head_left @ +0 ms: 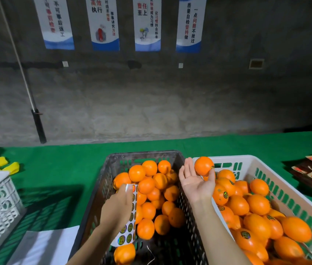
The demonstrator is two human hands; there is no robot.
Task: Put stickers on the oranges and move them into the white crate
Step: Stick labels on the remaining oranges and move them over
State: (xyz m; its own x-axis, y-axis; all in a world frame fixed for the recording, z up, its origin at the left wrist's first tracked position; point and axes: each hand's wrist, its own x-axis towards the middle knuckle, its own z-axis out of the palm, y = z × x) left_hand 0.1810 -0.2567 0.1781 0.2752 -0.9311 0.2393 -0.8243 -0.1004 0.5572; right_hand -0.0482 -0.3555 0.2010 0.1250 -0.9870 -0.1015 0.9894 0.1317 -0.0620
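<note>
1. The step in hand looks like the transfer: the right hand (196,180) is raised palm-up between the two crates, fingers nearly straight, with one orange (203,166) at its fingertips. The grip here is loose, open-handed; only the thumb tip visibly touches the fruit, and whether the orange rests on the fingers or is leaving them I cannot tell.
2. That orange already carries a shiny sticker (212,167) on the side next to the thumb, so the labelling of this one appears done.
3. The white crate (277,190) lies just to the right of and below this hand; it holds many oranges, several showing stickers. The fruit sits above its near-left corner.
4. The left hand (117,207) is lower and to the left, over the dark crate (97,190) of unlabelled oranges. Its grip is closed on a sticker sheet (130,222), thumb pinching the upper end while the strip hangs down toward the wrist.
5. The next move likely calls for letting the orange down among the fruit in the white crate, gently enough not to bruise it or knock others out.
6. After that the right hand would need to reach left into the dark crate for a fresh orange, while the left offers the next sticker.
7. Both crates stand on the green worktop (65,169).
</note>
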